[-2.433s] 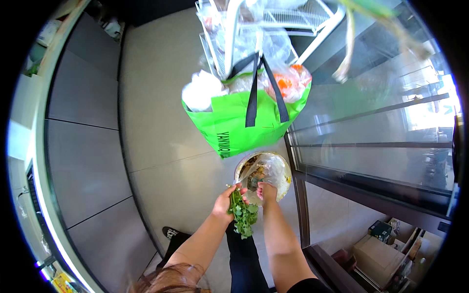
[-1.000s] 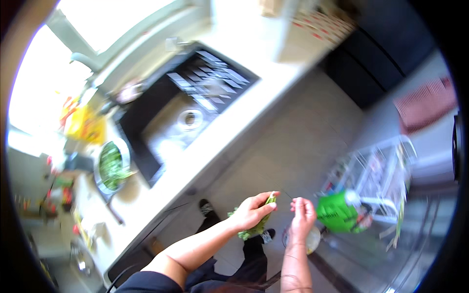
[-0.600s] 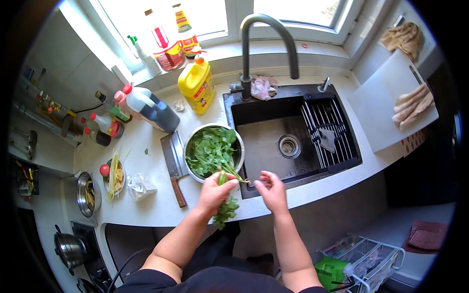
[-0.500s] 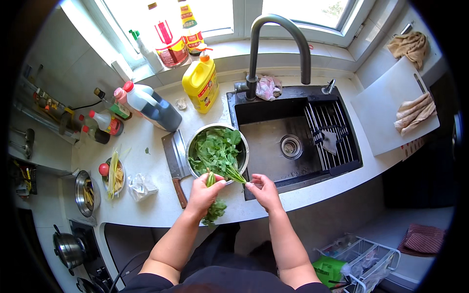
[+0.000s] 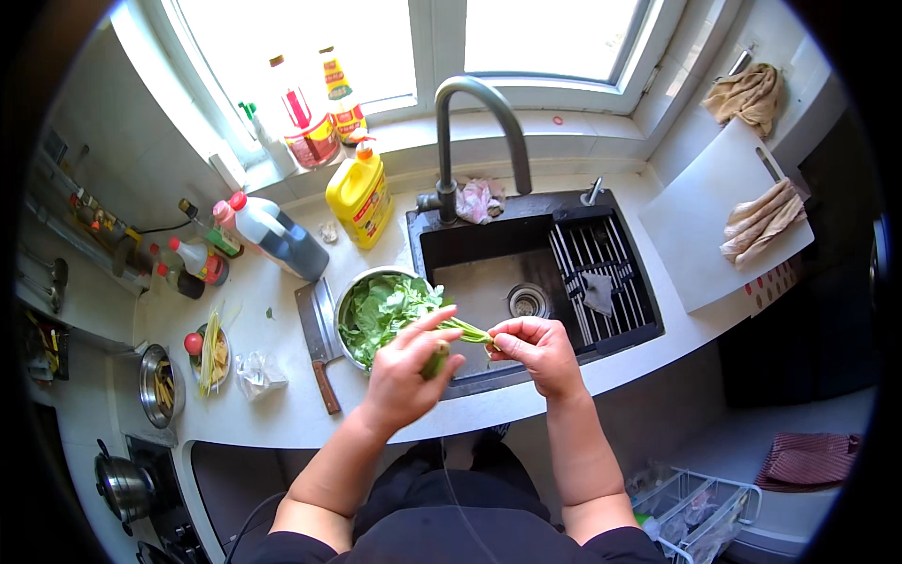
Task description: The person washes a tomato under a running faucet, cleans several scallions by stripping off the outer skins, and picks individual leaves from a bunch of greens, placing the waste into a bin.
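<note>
My right hand [image 5: 540, 352] pinches the stem ends of a bunch of leafy greens [image 5: 465, 329], over the sink's near left corner. Its leaves reach left over the metal bowl [image 5: 353, 354], which holds more broad green leaves [image 5: 371, 315]. My left hand [image 5: 406, 376] is just in front of the bowl, fingers partly extended beside the bunch. Green stems [image 5: 435, 360] show between its thumb and fingers; the rest of what it holds is hidden by the hand. Left of the bowl lies a cleaver [image 5: 320, 324] with a wooden handle.
The black sink [image 5: 474, 273] with its drying rack [image 5: 601, 273] and tall faucet [image 5: 512, 141] is right of the bowl. A yellow jug [image 5: 360, 202] and dark sauce bottle [image 5: 282, 240] stand behind. A plate of vegetables [image 5: 214, 352] is left; a white cutting board [image 5: 700, 226] leans right.
My right hand has moved slightly right with the stem ends. My left hand has risen, its fingers loosening and stretching toward the bunch; leaves that hung below it no longer show. The view has shifted.
</note>
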A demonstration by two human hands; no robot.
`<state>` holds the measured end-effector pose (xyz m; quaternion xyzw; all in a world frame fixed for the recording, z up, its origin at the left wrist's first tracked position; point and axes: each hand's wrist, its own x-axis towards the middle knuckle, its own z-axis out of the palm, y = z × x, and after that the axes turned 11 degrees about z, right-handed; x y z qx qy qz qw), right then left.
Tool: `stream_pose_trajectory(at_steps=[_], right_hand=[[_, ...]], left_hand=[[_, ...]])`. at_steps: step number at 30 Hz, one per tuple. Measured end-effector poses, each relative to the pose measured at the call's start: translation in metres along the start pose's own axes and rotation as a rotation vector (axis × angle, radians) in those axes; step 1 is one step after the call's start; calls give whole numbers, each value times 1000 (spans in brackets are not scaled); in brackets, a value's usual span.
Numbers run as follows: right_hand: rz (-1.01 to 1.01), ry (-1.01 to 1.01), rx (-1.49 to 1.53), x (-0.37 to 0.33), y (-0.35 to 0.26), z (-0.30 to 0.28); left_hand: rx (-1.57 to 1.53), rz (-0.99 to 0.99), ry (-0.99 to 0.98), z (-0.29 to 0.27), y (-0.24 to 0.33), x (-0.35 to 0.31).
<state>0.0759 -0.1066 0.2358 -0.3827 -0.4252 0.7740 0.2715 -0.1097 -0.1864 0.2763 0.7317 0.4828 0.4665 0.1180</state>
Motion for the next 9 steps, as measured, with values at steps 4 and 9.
stream_pose_trajectory(at_steps=[4, 9], right_hand=[[-99, -2, -47, -19, -22, -16], [-15, 19, 437, -34, -14, -48]], left_hand=[[48, -35, -133, 30, 18, 24], [-189, -276, -114, 72, 20, 42]])
